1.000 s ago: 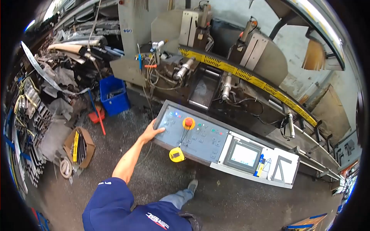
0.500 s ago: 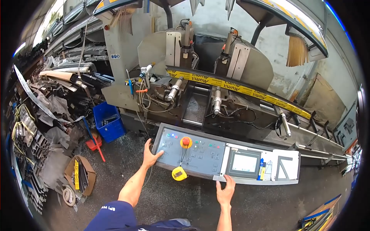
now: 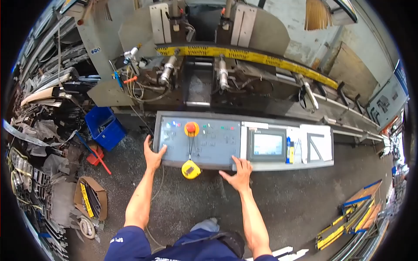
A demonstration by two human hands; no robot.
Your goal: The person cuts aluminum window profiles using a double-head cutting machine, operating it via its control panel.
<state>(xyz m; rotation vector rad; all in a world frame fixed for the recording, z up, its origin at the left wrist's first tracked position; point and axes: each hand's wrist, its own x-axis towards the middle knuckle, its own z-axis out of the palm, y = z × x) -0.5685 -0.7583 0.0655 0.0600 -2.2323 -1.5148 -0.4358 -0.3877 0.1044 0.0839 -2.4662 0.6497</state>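
Note:
A long control panel (image 3: pixel 209 151) lies across the middle of the view. My left hand (image 3: pixel 153 154) is at its left end, fingers spread along the side and thumb reaching over the front left buttons. At the front edge my right hand (image 3: pixel 238 172) has its fingertips at the panel, left of the touchscreen (image 3: pixel 267 144), with its thumb held apart. Neither hand holds anything. A red emergency stop button (image 3: pixel 190 127) stands on the panel, and a yellow tape measure (image 3: pixel 190 169) hangs from it by a dark cord.
Behind the panel is a double-head saw (image 3: pixel 202 82) with a yellow-taped profile (image 3: pixel 244 54) across it. To the left are a blue crate (image 3: pixel 104 128), a red dustpan (image 3: pixel 95 156) and a cardboard box (image 3: pixel 101 198). More profiles (image 3: pixel 344 224) lie at lower right.
The view has tilted down, so panel and saw sit higher. My right hand has shifted slightly left along the front edge, its fingers now at the button section. My left hand stays at the left end.

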